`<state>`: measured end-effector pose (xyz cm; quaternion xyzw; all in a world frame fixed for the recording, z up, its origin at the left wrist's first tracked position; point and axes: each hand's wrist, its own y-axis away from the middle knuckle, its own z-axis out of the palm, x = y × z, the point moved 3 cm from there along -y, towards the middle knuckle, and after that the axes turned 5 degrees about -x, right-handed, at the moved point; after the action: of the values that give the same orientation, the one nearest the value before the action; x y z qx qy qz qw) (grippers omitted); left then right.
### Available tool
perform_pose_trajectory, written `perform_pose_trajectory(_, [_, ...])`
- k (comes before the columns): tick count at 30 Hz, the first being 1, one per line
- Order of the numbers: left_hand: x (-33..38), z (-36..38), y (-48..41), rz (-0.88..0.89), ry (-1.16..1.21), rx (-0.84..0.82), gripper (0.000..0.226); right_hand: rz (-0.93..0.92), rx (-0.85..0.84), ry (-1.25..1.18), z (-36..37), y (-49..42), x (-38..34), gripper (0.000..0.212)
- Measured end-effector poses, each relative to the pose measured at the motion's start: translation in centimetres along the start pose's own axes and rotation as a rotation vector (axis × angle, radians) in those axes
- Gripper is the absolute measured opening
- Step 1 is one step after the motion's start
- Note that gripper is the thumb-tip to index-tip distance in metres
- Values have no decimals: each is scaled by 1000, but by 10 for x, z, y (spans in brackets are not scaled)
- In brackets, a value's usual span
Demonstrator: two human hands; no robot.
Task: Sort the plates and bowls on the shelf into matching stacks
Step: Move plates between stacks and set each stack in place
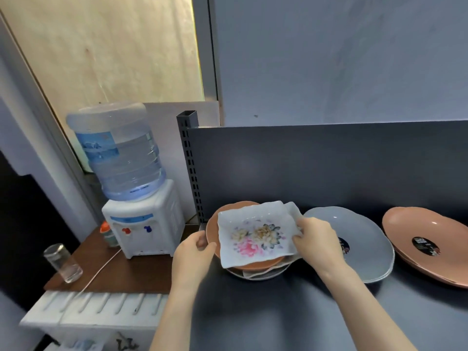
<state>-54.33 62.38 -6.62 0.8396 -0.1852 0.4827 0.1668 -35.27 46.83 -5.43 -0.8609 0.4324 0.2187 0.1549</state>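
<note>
At the lower centre of the frame, my left hand and right hand each gripped an opposite edge of a white square plate painted with flowers, thumbs on the rim and fingers curled beneath, the two hands apart with the plate between them. The plate sat tilted atop a mixed pile at the left end of the dark shelf. Directly under it lay a round brown plate, and a corner of a second white square plate showed behind my right hand. Grey rims peeked out at the bottom of the pile. Just right of the pile lay a grey scalloped plate with a dark sticker, and farther right, at the frame's edge, a large pinkish-brown plate with its own sticker. At the left of the frame a water dispenser carrying a clear bottle stood on a wooden table, with a drinking glass near the table's left edge.
</note>
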Motion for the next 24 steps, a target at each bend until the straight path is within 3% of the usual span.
perform_pose_trajectory(5, [-3, 3, -7, -56, 203, -38, 28, -22, 99, -101, -7, 2, -8, 28])
perform_pose_trajectory(8, [-4, 1, -13, -65, 256, -62, 34, 10, 139, -194, -10, 4, -6, 14])
perform_pose_trajectory(15, [19, -24, -20, 83, 411, -21, 33, 143, 375, -604, -69, 26, 16, 27])
perform_pose_trajectory(24, [51, 23, -19, 190, 528, -239, 39, 286, 676, -749, -101, 78, 83, 22])
